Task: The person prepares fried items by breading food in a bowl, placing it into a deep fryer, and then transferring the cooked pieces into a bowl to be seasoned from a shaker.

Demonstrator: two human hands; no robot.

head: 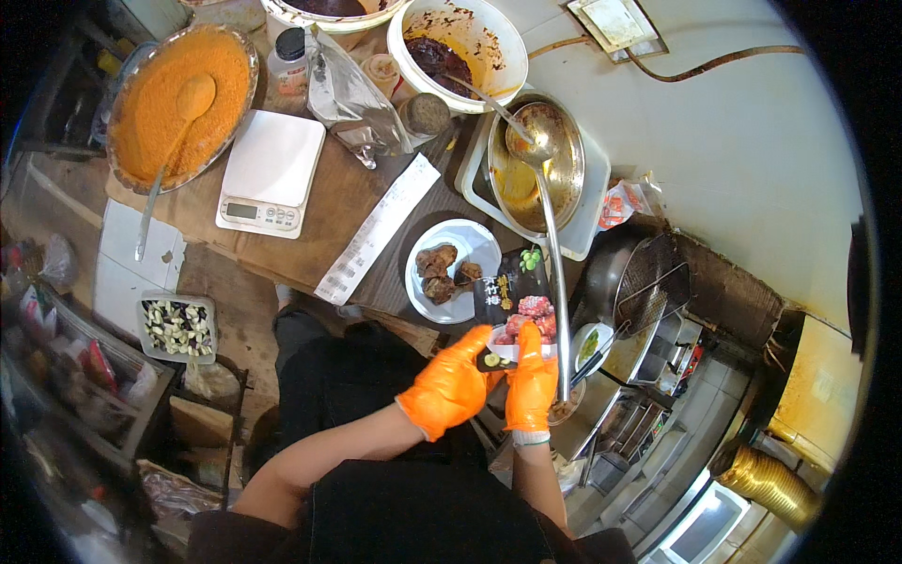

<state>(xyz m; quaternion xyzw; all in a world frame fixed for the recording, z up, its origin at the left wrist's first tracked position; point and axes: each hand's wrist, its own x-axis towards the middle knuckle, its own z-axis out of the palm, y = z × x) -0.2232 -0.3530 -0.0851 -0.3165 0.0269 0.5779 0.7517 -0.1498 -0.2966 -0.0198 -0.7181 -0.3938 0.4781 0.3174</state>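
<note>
My left hand (447, 388) and my right hand (532, 388), both in orange gloves, hold a black printed packet (521, 278) by its near edge. Pictures of green fruit and pieces of meat cover its face, along with writing. Just left of the packet, a white bowl (486, 243) contains several browned chunks of meat (437, 261). Close by on the right runs the long handle of a steel ladle (550, 218), whose head rests over an oily metal basin (574, 148). A long printed paper slip (380, 229) lies left of the bowl.
A white digital scale (275, 158) stands beside a large tray of orange powder (134, 141) with a spoon in it. White buckets (518, 56) of dark, oily sauce line the back. A wire strainer (652, 282) leans at right. Chopped eggplant fills a tub (211, 345) at lower left.
</note>
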